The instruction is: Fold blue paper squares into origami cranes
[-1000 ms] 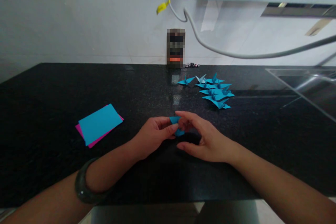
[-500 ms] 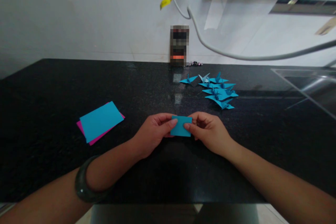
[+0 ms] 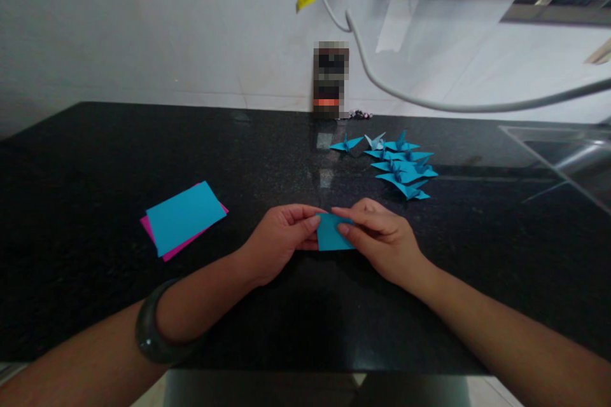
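A small folded piece of blue paper [image 3: 330,234] is held just above the black countertop [image 3: 95,159], between both hands. My left hand [image 3: 279,241] pinches its left edge with thumb and fingertips. My right hand [image 3: 382,238] grips its right side, with the index finger laid across the top edge. A dark bangle [image 3: 153,331] sits on my left wrist.
A stack of blue and pink paper sheets [image 3: 184,219] lies to the left. Several finished blue paper cranes [image 3: 396,162] are grouped at the back right. A pixelated small object [image 3: 330,79] stands against the wall, a grey cable [image 3: 429,98] hangs above, and a steel sink [image 3: 563,152] is at the right.
The paper went from a small crumpled-looking fold to a flat rectangle held by both hands. My right index finger now lies across its top edge.
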{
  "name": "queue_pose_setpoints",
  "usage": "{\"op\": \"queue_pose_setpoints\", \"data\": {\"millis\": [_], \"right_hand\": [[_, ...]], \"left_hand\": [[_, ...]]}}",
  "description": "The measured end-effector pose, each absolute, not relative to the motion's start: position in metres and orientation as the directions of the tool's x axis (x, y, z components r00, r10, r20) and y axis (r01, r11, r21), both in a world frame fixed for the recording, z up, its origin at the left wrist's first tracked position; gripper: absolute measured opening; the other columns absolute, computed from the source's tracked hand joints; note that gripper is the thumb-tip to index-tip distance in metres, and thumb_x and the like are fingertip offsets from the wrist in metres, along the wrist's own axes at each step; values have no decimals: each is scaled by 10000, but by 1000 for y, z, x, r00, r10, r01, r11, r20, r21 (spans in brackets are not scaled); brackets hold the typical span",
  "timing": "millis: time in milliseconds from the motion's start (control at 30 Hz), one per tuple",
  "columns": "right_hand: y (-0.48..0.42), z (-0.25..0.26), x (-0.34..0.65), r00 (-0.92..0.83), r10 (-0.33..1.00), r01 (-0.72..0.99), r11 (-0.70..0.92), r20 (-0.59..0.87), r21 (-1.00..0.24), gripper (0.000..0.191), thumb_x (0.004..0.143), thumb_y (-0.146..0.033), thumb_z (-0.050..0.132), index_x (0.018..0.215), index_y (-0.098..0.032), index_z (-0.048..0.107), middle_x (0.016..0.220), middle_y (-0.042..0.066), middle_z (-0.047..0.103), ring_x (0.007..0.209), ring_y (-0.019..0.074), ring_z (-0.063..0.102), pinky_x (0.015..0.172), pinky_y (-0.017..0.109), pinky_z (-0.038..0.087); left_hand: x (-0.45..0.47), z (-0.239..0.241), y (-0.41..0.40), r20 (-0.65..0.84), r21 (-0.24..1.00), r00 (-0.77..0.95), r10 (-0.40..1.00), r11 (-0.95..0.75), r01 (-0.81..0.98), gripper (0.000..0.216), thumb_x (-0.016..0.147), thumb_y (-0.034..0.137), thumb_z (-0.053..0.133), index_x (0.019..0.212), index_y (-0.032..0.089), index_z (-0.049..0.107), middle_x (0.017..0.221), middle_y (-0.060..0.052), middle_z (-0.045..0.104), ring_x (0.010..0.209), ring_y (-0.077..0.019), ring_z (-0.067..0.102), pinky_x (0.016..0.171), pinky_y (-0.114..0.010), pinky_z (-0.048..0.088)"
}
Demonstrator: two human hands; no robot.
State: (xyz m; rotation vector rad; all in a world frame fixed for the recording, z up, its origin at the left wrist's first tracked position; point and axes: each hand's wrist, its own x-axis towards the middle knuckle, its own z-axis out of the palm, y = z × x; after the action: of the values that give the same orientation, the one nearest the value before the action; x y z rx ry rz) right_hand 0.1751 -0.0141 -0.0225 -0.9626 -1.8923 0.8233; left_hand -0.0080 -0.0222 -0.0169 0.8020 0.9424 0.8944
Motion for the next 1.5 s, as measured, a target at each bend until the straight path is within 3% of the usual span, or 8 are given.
{"op": "queue_pose_setpoints", "data": {"millis": [167,333,433,767,1067,1500], "right_hand": [[-9,-21,182,-549,688,268,683,474,-680,330,840,-161,506,1112,-298,632,747,4,523,640,90,514,553,210,438],[-2,-22,190,-681,587,219,735,439,-642,339,860,-161,488,1147,-297,608,804,13,530,680,85,529,580,207,444],[0,-22,191,-711,580,229,726,398,-649,311,868,-168,487,1127,-275,622,808,12,529,671,76,519,573,196,435],[-1,-22,187,-643,614,155,689,457,-708,339,839,-123,528,1109,-300,633,780,-1,536,656,71,524,566,187,435],[0,-21,190,-681,600,128,662,420,-739,212,819,-143,574,982,-205,694,796,26,571,676,75,546,566,186,449],[-1,-21,189,-661,643,93,580,386,-809,250,789,-92,578,992,-179,694,779,38,586,652,72,550,555,177,446]], "left_hand": [[-8,-16,-23,-339,875,287,896,412,-253,179,693,280,699,795,138,660,694,-8,675,638,-118,623,656,-268,490],[-7,-18,-22,-338,874,297,893,415,-253,168,698,270,689,803,142,658,716,-14,682,683,-137,635,695,-294,491],[-7,-19,-22,-326,873,307,894,409,-264,156,699,261,690,794,141,662,696,-4,679,673,-130,633,694,-286,494],[-8,-18,-22,-326,874,308,894,409,-261,209,667,241,722,843,142,668,760,-12,689,699,-124,631,702,-274,495],[-9,-20,-22,-313,893,327,892,393,-219,193,669,221,703,834,131,661,724,-7,677,660,-122,622,691,-284,495],[-9,-19,-22,-309,900,348,885,391,-195,197,685,251,692,839,131,667,719,-11,684,646,-114,621,668,-261,498]]}}
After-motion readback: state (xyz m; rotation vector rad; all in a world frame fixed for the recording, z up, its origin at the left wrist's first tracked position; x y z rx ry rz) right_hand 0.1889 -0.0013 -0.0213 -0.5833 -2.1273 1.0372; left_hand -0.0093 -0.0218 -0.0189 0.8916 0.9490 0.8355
